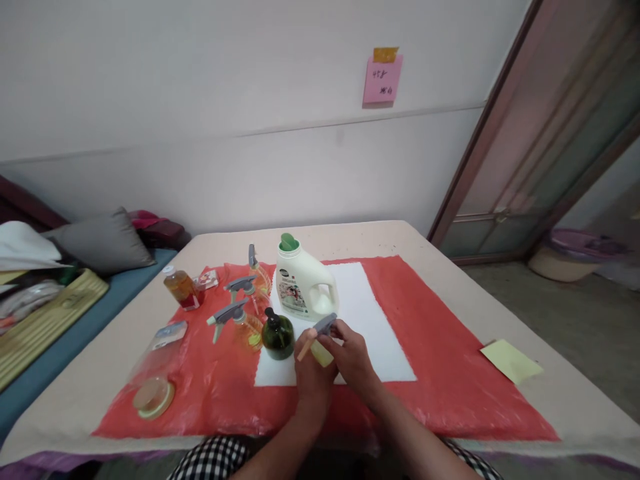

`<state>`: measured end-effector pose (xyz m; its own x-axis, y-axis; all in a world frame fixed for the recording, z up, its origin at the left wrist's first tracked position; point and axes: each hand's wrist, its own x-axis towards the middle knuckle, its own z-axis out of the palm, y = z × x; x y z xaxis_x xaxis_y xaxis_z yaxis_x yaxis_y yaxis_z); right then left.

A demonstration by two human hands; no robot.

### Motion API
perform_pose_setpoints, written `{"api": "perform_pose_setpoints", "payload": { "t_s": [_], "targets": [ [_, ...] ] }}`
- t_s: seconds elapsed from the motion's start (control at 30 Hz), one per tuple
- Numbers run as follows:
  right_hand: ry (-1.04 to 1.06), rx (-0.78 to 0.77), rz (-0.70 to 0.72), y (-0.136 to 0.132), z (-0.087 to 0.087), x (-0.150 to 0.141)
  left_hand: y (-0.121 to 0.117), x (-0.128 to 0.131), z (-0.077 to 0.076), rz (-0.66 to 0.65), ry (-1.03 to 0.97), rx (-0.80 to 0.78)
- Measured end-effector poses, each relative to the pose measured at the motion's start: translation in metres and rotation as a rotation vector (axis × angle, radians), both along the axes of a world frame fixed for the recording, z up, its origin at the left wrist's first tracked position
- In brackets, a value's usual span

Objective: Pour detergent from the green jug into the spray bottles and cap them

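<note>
Close in front of me, my left hand [314,380] is wrapped round the body of a small spray bottle [323,354] with pale yellow showing. My right hand [354,357] grips the bottle's grey spray head, which has a peach-coloured front. A dark green pump bottle [279,337] stands just left of my hands. Behind them is a large cream detergent jug [305,287] with a green spout. Further left, several clear spray bottles with grey heads stand together, the nearest spray bottle [249,330] holding something yellow. My fingers hide much of the held bottle.
White paper [385,360] lies on a red plastic sheet [460,387] over the pale table. At left are an amber bottle [181,288], a flat packet [169,335] and a round lidded tub [153,397]. A yellow paper [511,361] lies at right.
</note>
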<state>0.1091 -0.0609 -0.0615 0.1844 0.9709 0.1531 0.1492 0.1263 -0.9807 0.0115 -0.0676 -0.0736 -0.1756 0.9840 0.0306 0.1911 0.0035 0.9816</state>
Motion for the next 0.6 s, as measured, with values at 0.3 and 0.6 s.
{"api": "perform_pose_setpoints", "payload": {
  "t_s": [0.3,0.6],
  "targets": [
    [0.321,-0.065,0.105,-0.006,0.029,0.037,-0.003,-0.011,0.035,-0.716,-0.355,-0.261],
    [0.580,0.126,-0.290,0.015,0.028,0.120,-0.027,-0.024,0.034,-1.038,-0.520,-0.572]
  ]
}}
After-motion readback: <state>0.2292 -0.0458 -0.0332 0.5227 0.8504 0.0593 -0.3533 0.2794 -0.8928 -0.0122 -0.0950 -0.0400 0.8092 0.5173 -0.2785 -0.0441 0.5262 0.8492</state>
